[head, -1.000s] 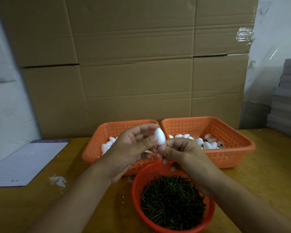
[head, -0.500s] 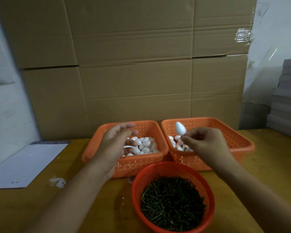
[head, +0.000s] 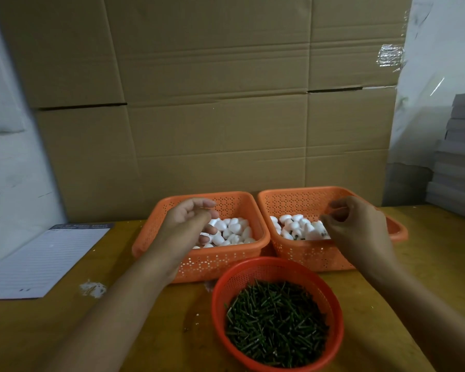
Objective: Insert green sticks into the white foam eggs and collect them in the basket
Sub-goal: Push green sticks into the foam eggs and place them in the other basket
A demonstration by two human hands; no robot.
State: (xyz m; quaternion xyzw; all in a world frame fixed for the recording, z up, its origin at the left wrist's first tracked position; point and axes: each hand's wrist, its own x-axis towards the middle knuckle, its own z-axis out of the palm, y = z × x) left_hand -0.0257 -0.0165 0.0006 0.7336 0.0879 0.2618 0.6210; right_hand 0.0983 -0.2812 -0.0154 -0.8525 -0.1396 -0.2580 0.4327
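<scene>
My left hand [head: 191, 224] hovers over the left orange basket [head: 207, 261], its fingers loosely curled just above plain white foam eggs [head: 234, 229]. My right hand [head: 356, 226] hangs over the right orange basket [head: 306, 255], fingers relaxed, with no egg in them. Beneath it lie finished eggs [head: 295, 226], some showing dark green stick ends. In front of both stands a round red basket [head: 253, 268] filled with short green sticks [head: 277, 323].
A lined paper sheet [head: 38, 261] lies at the left of the wooden table, with white crumbs [head: 93, 288] beside it. A cardboard wall [head: 212, 116] stands right behind the baskets. Grey boards [head: 459, 157] are stacked at the far right.
The hands parted from the egg they held together. My right hand carried it over the right basket and now holds nothing. My left hand moved over the left basket's eggs.
</scene>
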